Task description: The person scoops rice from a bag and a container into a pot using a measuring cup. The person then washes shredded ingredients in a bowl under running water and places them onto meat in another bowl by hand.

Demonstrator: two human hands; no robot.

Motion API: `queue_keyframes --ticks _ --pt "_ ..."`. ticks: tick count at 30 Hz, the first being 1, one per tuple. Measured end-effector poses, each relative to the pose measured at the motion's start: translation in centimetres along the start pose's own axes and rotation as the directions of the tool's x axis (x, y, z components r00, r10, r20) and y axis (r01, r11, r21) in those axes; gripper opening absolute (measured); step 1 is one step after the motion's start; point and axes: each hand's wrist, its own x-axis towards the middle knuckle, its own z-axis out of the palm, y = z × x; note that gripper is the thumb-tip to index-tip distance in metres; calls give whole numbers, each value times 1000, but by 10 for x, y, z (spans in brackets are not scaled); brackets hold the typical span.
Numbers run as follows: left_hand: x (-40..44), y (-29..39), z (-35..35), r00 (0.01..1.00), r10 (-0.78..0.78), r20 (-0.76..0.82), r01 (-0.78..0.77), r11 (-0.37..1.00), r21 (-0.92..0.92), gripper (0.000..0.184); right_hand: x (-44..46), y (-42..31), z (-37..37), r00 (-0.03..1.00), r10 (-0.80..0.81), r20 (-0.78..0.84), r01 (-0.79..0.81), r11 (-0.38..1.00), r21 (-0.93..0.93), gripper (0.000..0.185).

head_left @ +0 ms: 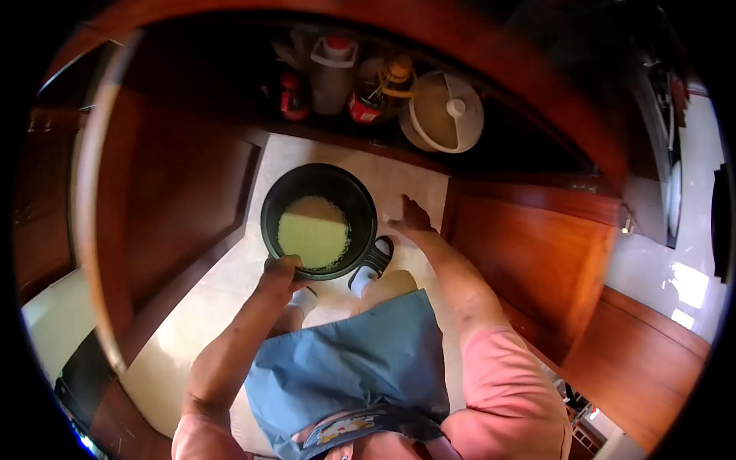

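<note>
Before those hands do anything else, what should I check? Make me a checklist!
1. Left hand gripping the dark pot: ok, it holds the near edge.
2. Both hands on the pot: not ok, the right hand is held apart from it.
3. Pale contents inside the pot: ok, they sit below the rim.
4. Cabinet doors open: ok, they stand open on both sides.
5. White container on the shelf fully covered: cannot tell.
</note>
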Motion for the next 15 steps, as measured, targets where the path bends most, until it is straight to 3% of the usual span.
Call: queue_keyframes --ticks 2,7,9,12,13,15 --pt "38 2 -4 1000 -16 -5 17 999 28 38 41 7 31 994 -105 -15 104 992 -75 84" --pt "98 20 1 990 -3 -140 9 999 38 28 119 7 87 972 -151 -182 151 988 -10 80" --pt "130 20 -12 997 13 -82 -16 999 -29 30 147 20 108 953 -202 -224 210 978 11 84" --pt "134 43 -4 998 -51 -30 51 998 -24 33 141 9 98 961 -197 -193 151 961 -230 94" --pt "144 46 -6 999 -45 -8 45 999 3 33 136 6 93 930 -247 -274 127 912 -391 71" --pt "145 53 -5 1000 -21 -18 21 999 43 31 118 -15 35 957 -237 -166 195 952 -234 47"
